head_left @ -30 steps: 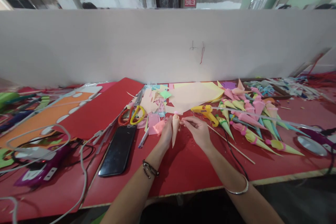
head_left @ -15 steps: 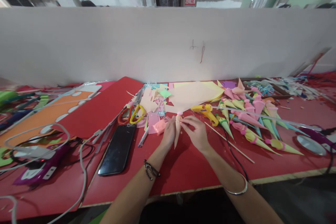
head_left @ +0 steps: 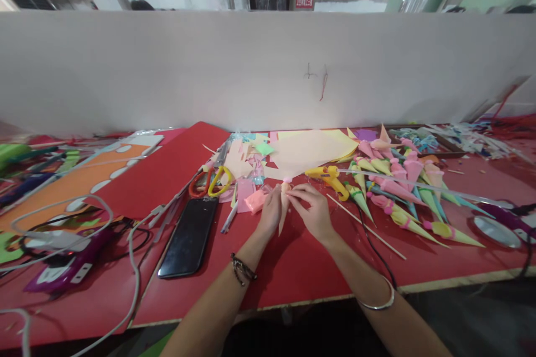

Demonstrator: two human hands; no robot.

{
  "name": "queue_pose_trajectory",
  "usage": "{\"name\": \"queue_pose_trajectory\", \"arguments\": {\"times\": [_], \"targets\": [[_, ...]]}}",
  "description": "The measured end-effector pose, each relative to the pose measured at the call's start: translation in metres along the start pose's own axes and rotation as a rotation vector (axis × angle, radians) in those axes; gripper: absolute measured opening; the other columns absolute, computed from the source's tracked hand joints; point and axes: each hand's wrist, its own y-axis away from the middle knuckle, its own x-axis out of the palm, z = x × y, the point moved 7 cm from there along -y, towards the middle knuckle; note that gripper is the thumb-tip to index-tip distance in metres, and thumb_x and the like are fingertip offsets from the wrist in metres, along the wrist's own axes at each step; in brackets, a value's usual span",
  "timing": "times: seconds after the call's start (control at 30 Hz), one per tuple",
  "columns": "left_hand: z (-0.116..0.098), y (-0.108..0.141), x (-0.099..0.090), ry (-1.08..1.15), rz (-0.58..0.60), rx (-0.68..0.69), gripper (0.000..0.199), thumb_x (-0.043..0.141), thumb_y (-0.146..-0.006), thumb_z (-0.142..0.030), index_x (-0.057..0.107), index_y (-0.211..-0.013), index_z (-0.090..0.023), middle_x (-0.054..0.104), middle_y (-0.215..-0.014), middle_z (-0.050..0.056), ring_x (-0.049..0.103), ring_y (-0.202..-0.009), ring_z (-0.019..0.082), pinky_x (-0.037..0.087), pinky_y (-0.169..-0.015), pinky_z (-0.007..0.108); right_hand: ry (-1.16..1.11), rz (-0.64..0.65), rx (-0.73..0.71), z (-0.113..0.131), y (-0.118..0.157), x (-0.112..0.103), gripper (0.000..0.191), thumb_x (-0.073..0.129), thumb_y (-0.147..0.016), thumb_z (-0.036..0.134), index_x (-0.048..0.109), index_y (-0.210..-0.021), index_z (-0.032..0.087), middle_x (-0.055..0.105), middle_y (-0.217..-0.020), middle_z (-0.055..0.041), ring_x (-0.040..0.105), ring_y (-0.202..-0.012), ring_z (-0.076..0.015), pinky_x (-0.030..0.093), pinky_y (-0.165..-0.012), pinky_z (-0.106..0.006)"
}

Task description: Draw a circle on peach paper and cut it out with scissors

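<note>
Between my two hands stands a peach paper cone (head_left: 283, 213), point down, with a small pink ball at its top. My left hand (head_left: 270, 213) is closed around the cone's left side. The fingertips of my right hand (head_left: 312, 209) pinch at its upper right side; what small piece they may press there is too small to tell. Just left of my left hand lies a packet of pink clay (head_left: 254, 201). A yellow glue gun (head_left: 330, 178) rests beyond my right hand, a long clear glue stick reaching right from it.
Right of my hands is a pile of finished-looking paper cones (head_left: 402, 178) and a thin wooden stick (head_left: 366, 226). To the left lie a black phone (head_left: 189, 237), scissors (head_left: 218, 181), red card (head_left: 167, 173) and a purple device (head_left: 69, 268) with white cable. Peach paper sheets (head_left: 310, 150) lie behind.
Almost nothing differs. Both hands keep their hold on the cone, and the whole view has shifted very slightly.
</note>
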Motion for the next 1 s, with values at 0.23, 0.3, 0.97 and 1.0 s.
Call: {"name": "queue_pose_trajectory", "arguments": {"times": [0.23, 0.3, 0.97, 1.0], "targets": [[-0.007, 0.002, 0.000, -0.053, -0.031, 0.013, 0.034, 0.043, -0.075, -0.046, 0.054, -0.063, -0.017, 0.048, -0.050, -0.004, 0.044, -0.048, 0.010, 0.036, -0.047, 0.022, -0.110, -0.028, 0.078, -0.006, 0.001, 0.000, 0.005, 0.054, -0.075, 0.019, 0.059, -0.077, 0.020, 0.058, -0.076, -0.0018, 0.056, -0.069, -0.0141, 0.047, -0.065, -0.026], [-0.009, 0.003, 0.000, -0.060, -0.050, 0.005, 0.033, 0.045, -0.074, -0.046, 0.053, -0.061, -0.017, 0.047, -0.048, -0.004, 0.043, -0.047, 0.009, 0.036, -0.047, 0.022, -0.110, -0.025, 0.091, -0.006, 0.001, 0.000, 0.004, 0.054, -0.075, 0.019, 0.058, -0.073, 0.020, 0.057, -0.075, -0.0020, 0.056, -0.071, -0.0149, 0.047, -0.065, -0.027], [-0.008, 0.003, -0.002, -0.002, -0.073, -0.004, 0.038, 0.054, -0.063, -0.055, 0.052, -0.061, -0.016, 0.047, -0.052, -0.004, 0.042, -0.047, 0.008, 0.036, -0.046, 0.021, -0.341, -0.009, 0.231, -0.020, 0.001, 0.010, 0.003, 0.055, -0.073, 0.021, 0.056, -0.074, 0.019, 0.054, -0.078, -0.0021, 0.055, -0.074, -0.0147, 0.046, -0.066, -0.026], [-0.007, 0.003, -0.002, 0.007, -0.062, -0.019, 0.039, 0.053, -0.063, -0.055, 0.052, -0.061, -0.016, 0.045, -0.051, -0.005, 0.041, -0.046, 0.008, 0.036, -0.045, 0.021, -0.352, -0.011, 0.237, -0.020, 0.001, 0.010, 0.004, 0.054, -0.073, 0.022, 0.056, -0.074, 0.019, 0.054, -0.078, -0.0021, 0.055, -0.074, -0.0148, 0.047, -0.066, -0.026]]}}
